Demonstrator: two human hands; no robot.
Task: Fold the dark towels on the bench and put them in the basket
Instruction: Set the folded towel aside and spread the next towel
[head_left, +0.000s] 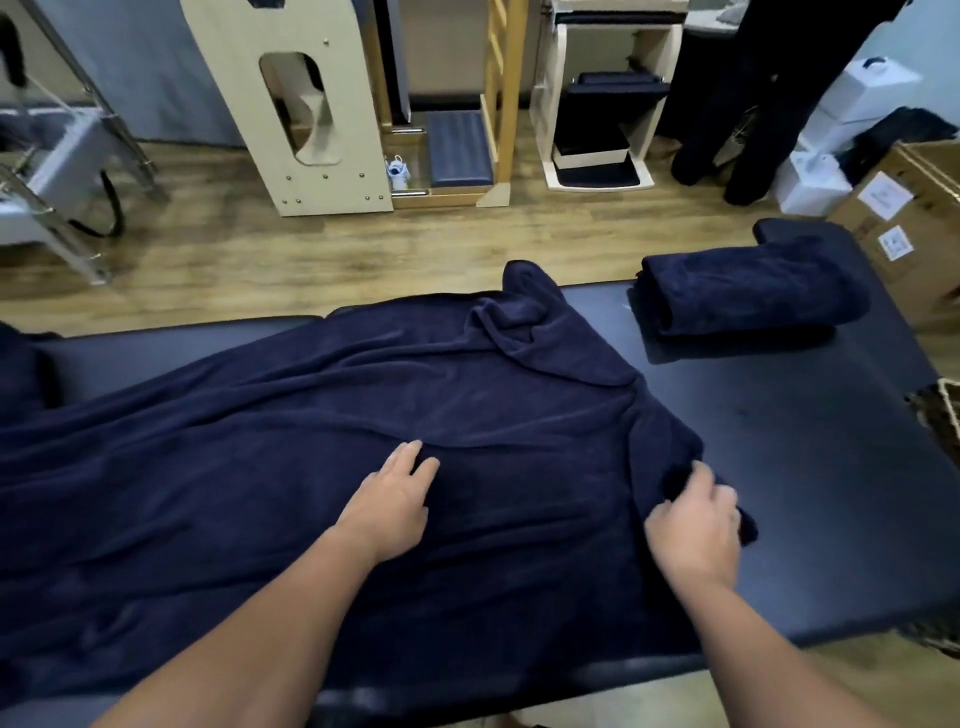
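A dark towel (322, 441) is lying spread and rumpled across the tabletop (779, 441), its left end running out of view. The left hand (387, 506) is resting flat on it with fingers straight, while the right hand (693, 530) is pinching its right edge. A folded towel (748, 288) is sitting at the far right corner; a basket (943, 415), mostly cut off, is showing beside the tabletop, contents unseen.

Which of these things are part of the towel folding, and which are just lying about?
Part of the job:
spread-out dark towel
folded dark towel
bench
left hand
right hand

Lying about:
white boxes
cardboard box
wooden equipment
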